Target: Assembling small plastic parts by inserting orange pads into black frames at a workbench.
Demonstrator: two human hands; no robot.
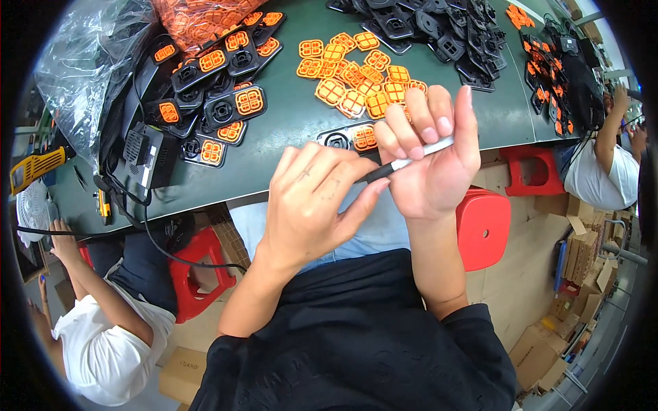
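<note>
A white marker pen with a black end (406,162) is held slantwise between my two hands, above the table's near edge. My left hand (310,202), back upward, is closed in a pinch with thumb and forefinger on the black end. My right hand (435,161) has its palm turned up, with its fingers curled over the white barrel. Just beyond the hands lies a black plate (336,140) with an orange grid pad; the hands hide part of it. A loose pile of orange grid pads (367,75) spreads behind it.
Black plates with orange pads (223,103) are stacked at left, near a black power box (149,156) with cables. Plain black plates (439,34) are heaped at the far right. A red stool (484,229) stands by my right arm. Co-workers sit on both sides.
</note>
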